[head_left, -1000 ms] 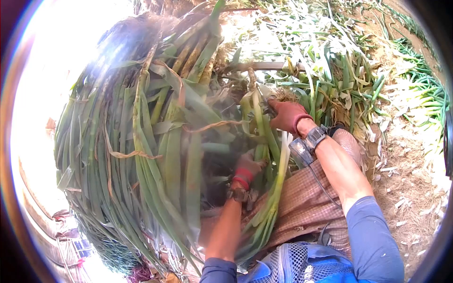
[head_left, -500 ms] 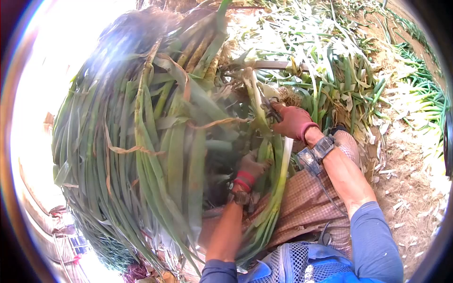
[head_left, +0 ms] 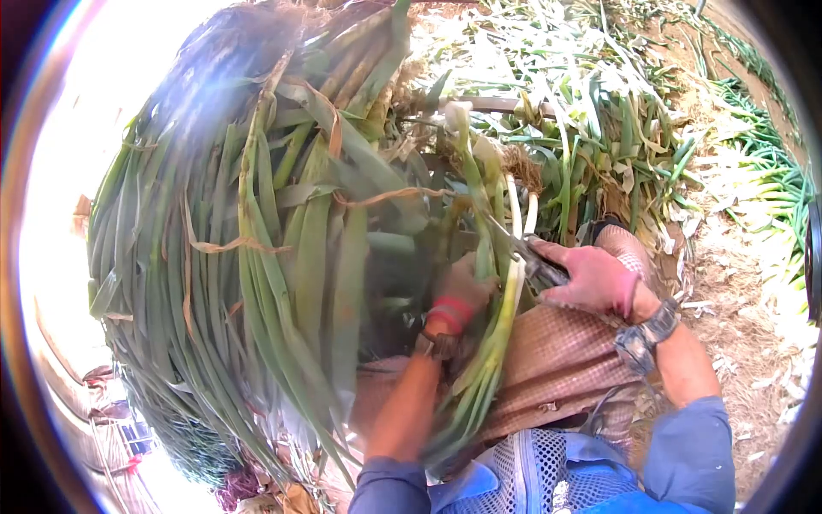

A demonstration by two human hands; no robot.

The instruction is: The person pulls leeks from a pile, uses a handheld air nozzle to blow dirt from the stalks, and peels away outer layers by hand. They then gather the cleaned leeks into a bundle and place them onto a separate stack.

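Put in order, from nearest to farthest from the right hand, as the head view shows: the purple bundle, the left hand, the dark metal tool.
1. Dark metal tool: held in the right hand.
2. Left hand: to the left of the tool.
3. Purple bundle: farthest, at the bottom left of the view.

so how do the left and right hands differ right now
The left hand appears to hold green stalks, while the right hand holds a dark tool. The left hand looks dimmer and shaded; the right hand is more brightly lit. Both are gloved, with reddish cuffs and wrist straps.
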